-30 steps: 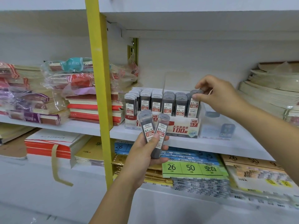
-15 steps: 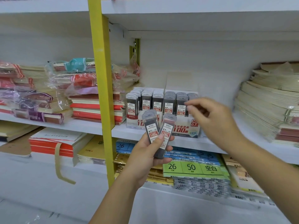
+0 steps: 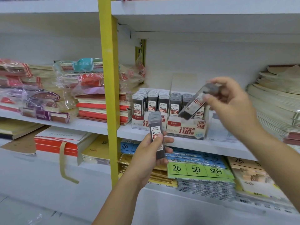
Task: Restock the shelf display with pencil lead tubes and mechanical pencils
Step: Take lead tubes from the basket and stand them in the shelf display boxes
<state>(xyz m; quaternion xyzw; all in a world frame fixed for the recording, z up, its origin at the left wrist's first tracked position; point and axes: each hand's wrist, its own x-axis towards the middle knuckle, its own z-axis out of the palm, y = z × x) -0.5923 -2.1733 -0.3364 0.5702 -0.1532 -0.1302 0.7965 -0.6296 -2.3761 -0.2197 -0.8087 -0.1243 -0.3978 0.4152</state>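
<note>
My right hand (image 3: 230, 104) pinches tilted lead tube (image 3: 195, 103) over 0.7 HB display box (image 3: 186, 127); left hand (image 3: 149, 153) grips spare tube (image 3: 156, 135). Next: upright, slot into rightmost row.

White middle shelf (image 3: 186, 141) behind a yellow upright (image 3: 108, 88), two display boxes of lead tubes, 0.5 box (image 3: 146, 121) touching 0.7 box (image 3: 186, 128), wrapped notebook stacks (image 3: 53, 95) at left, pale notebook stack (image 3: 276, 101) at right.
</note>
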